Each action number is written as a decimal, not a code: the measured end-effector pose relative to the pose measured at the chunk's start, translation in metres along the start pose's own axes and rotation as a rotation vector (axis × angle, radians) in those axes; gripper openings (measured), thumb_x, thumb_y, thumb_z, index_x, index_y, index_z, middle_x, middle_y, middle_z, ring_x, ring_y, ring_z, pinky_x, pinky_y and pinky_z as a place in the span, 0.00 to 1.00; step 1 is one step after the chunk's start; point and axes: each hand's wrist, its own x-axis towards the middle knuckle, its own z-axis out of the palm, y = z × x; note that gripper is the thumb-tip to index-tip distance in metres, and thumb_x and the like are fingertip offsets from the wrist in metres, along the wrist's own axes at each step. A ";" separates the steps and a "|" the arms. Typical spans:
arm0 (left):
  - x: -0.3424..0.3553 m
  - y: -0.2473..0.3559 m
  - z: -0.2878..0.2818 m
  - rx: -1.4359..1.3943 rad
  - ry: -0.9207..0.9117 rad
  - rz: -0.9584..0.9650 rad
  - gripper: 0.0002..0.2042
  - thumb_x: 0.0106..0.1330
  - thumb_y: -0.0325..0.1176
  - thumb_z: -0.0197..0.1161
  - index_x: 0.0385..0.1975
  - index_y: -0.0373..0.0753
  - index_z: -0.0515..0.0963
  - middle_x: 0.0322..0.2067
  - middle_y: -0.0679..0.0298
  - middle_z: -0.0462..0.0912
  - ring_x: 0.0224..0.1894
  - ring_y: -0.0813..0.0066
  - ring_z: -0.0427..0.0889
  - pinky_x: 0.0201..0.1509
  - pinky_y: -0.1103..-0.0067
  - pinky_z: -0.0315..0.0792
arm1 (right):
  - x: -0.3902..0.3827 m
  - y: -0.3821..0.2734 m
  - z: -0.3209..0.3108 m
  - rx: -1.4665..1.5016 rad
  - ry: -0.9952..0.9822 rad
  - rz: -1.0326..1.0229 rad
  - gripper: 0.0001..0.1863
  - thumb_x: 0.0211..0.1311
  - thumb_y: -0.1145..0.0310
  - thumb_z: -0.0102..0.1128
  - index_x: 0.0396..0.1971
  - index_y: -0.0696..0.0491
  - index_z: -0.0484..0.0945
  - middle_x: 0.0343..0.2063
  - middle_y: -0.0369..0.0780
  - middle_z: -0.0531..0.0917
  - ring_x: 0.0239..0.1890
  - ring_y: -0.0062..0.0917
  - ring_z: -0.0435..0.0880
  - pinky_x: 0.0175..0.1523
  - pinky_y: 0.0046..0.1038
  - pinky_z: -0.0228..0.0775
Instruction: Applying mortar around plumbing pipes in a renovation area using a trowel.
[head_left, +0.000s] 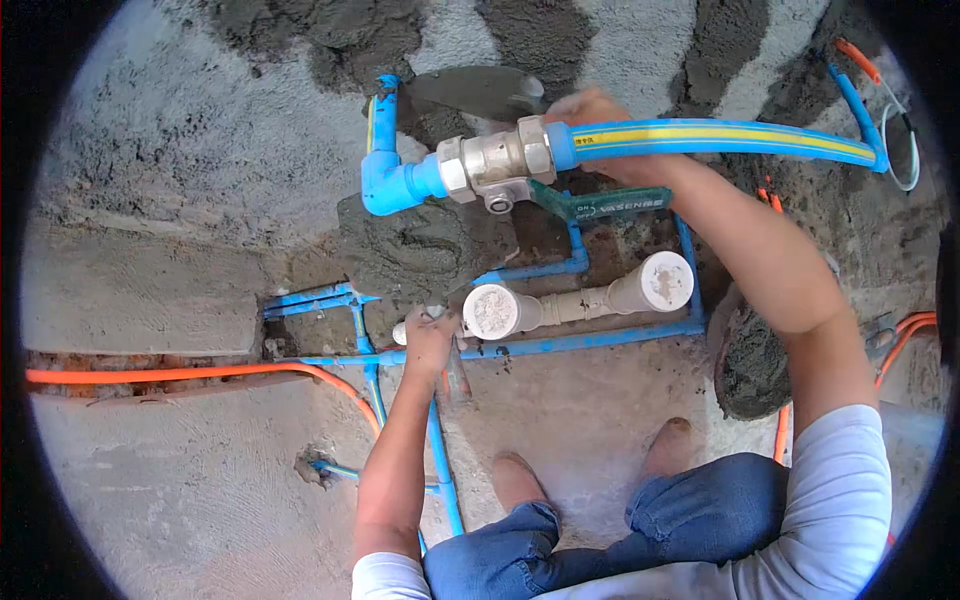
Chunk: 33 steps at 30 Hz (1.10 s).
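My right hand (588, 108) reaches behind the blue pipe with the yellow stripe (720, 137). It is closed around a trowel, mostly hidden by the pipe; the trowel's mortar-smeared blade (475, 92) lies against the wall, left of the hand. My left hand (428, 345) is closed at the near edge of a flat mortar board, whose surface is covered by a heap of wet grey mortar (405, 248). Between the hands sits a metal ball valve (497, 160) with a green lever (610, 205), joined to a blue elbow (392, 185).
Two white capped drain pipes (490, 312) (665, 281) stand near blue floor pipes (600, 338). Orange conduit (180, 372) runs along the left. A mortar-filled bucket (755, 365) is beside my right arm. Dark mortar streaks (535, 40) mark the wall.
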 end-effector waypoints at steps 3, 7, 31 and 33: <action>-0.003 0.001 -0.002 -0.101 -0.061 -0.036 0.03 0.57 0.25 0.60 0.27 0.32 0.74 0.18 0.61 0.77 0.15 0.73 0.76 0.17 0.78 0.68 | -0.006 -0.035 -0.007 -0.399 -0.113 0.210 0.09 0.57 0.69 0.60 0.33 0.58 0.81 0.22 0.37 0.80 0.26 0.16 0.76 0.28 0.24 0.69; -0.012 0.007 -0.008 -0.155 -0.048 -0.027 0.04 0.58 0.25 0.60 0.26 0.31 0.74 0.18 0.61 0.77 0.15 0.72 0.75 0.17 0.77 0.68 | -0.069 -0.025 -0.023 -0.361 0.172 0.292 0.14 0.61 0.64 0.55 0.34 0.61 0.79 0.27 0.44 0.83 0.30 0.29 0.79 0.38 0.32 0.70; -0.020 -0.115 -0.031 -0.042 -0.061 -0.120 0.10 0.55 0.31 0.61 0.25 0.30 0.71 0.19 0.58 0.78 0.22 0.67 0.78 0.27 0.73 0.72 | -0.201 -0.235 0.045 -0.634 -0.053 0.149 0.05 0.52 0.75 0.52 0.29 0.60 0.73 0.25 0.46 0.74 0.26 0.36 0.75 0.32 0.33 0.67; -0.023 -0.097 -0.030 -0.024 -0.109 -0.123 0.09 0.56 0.31 0.60 0.26 0.32 0.71 0.19 0.60 0.77 0.22 0.69 0.77 0.28 0.74 0.72 | -0.159 -0.232 0.094 0.263 -0.142 0.843 0.09 0.60 0.66 0.55 0.32 0.57 0.75 0.23 0.38 0.76 0.25 0.23 0.76 0.32 0.24 0.69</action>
